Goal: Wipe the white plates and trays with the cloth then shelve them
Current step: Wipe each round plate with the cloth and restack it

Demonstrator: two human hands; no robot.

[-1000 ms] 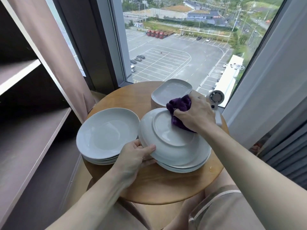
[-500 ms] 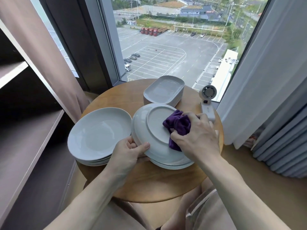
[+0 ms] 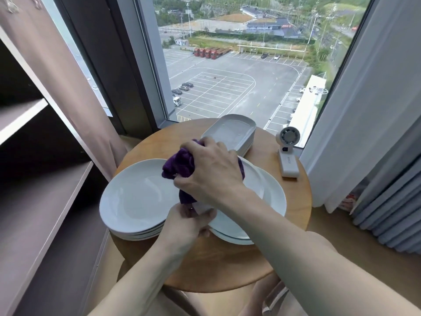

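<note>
On the round wooden table an upturned white plate lies on top of the right stack of plates. My right hand grips a purple cloth and presses it on the left part of that plate. My left hand grips the plate's near left rim with the thumb on top. A second stack of white plates sits to the left. A stack of white rectangular trays stands at the back of the table.
A small white fan stands on the table's right edge. Brown shelves run along the left, with a pink curtain beside them. A window lies behind the table and grey curtains hang at right.
My right hand has carried the cloth from the plate's right side across to its left side. My left hand keeps its hold on the rim. The camera has tilted up.
</note>
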